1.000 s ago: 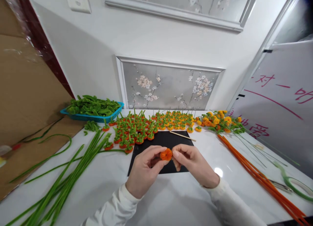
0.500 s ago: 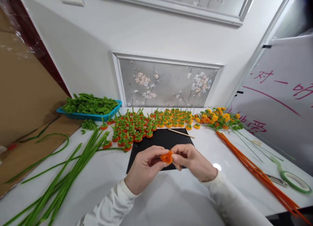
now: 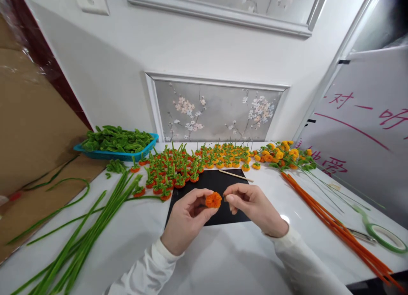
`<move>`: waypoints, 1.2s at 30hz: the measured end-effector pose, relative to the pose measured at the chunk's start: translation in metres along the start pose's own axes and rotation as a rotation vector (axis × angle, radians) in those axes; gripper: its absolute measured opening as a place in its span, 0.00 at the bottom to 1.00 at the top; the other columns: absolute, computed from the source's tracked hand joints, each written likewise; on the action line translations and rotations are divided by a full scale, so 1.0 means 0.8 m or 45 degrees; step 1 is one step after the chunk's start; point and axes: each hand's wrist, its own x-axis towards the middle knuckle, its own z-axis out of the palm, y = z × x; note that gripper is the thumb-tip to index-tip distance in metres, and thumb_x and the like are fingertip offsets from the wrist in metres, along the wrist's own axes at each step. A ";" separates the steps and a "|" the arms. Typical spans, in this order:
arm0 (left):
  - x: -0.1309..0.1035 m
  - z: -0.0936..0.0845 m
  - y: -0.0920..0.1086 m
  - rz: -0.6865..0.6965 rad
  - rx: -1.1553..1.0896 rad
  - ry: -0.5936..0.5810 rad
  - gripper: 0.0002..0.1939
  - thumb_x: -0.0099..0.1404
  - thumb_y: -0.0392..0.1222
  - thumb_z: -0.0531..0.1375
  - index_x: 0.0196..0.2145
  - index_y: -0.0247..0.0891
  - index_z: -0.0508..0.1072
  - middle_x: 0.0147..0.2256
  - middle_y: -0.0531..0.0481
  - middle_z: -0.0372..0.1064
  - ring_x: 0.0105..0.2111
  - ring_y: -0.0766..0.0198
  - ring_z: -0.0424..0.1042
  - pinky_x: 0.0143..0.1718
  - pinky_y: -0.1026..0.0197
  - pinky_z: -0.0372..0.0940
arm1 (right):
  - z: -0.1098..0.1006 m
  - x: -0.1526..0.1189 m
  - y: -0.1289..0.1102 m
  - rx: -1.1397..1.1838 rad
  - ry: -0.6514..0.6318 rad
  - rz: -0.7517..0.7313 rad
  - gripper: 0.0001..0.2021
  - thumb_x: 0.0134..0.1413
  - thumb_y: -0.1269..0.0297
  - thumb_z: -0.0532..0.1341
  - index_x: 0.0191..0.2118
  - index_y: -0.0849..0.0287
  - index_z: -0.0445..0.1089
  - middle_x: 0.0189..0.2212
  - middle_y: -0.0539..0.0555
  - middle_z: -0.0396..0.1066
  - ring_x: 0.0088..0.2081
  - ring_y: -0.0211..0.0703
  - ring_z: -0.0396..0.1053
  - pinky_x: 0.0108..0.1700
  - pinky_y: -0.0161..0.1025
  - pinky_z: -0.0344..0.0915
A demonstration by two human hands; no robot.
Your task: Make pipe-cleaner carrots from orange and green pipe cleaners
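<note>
My left hand (image 3: 190, 216) pinches a fuzzy orange pipe-cleaner flower (image 3: 213, 200) between thumb and fingers. The flower's round, ribbed face is turned toward me, with a small hollow at its middle. Just to the right, my right hand (image 3: 250, 205) is closed in a pinch, a short gap away from the flower. Whatever its fingertips may hold is too small to make out. Both hands are above a black mat (image 3: 234, 216) on the white table. Beyond them stand many orange pieces with green stems (image 3: 180, 178).
Green pipe cleaners (image 3: 92, 227) lie left, orange ones (image 3: 321, 216) right. A blue basket (image 3: 149, 148) holds green pieces. Yellow pieces (image 3: 228, 162) and yellow flowers (image 3: 280, 154) fill the back. A wooden stick (image 3: 236, 175) crosses the mat; green tape (image 3: 387, 237) lies right.
My right hand has let go of the orange flower and moved slightly right. The flower, still in my left hand, has turned to show its round face.
</note>
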 end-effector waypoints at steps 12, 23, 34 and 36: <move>-0.005 -0.002 -0.010 0.265 0.398 -0.023 0.09 0.59 0.35 0.58 0.39 0.39 0.71 0.39 0.46 0.68 0.38 0.62 0.71 0.35 0.63 0.71 | 0.025 -0.008 0.005 -0.415 -0.019 -0.147 0.10 0.56 0.62 0.56 0.31 0.61 0.71 0.19 0.50 0.66 0.21 0.34 0.61 0.22 0.30 0.57; 0.002 0.002 -0.007 -0.025 0.052 -0.108 0.09 0.54 0.35 0.63 0.35 0.36 0.70 0.32 0.49 0.70 0.34 0.63 0.72 0.34 0.62 0.71 | 0.018 0.000 0.004 0.080 -0.131 0.133 0.14 0.47 0.55 0.62 0.26 0.64 0.70 0.16 0.48 0.64 0.17 0.30 0.58 0.21 0.30 0.59; 0.004 0.000 -0.011 -0.117 0.042 -0.135 0.11 0.54 0.37 0.63 0.36 0.36 0.68 0.32 0.51 0.69 0.34 0.64 0.71 0.36 0.62 0.69 | 0.001 0.002 0.009 -0.124 -0.106 0.033 0.15 0.53 0.55 0.58 0.34 0.63 0.72 0.20 0.50 0.67 0.20 0.32 0.63 0.24 0.31 0.63; 0.004 0.000 -0.010 -0.111 0.030 -0.097 0.14 0.53 0.37 0.64 0.38 0.37 0.68 0.33 0.51 0.69 0.34 0.64 0.71 0.37 0.62 0.69 | -0.003 0.003 0.009 -0.121 0.022 -0.066 0.15 0.55 0.55 0.56 0.40 0.62 0.70 0.26 0.52 0.70 0.22 0.33 0.65 0.27 0.33 0.66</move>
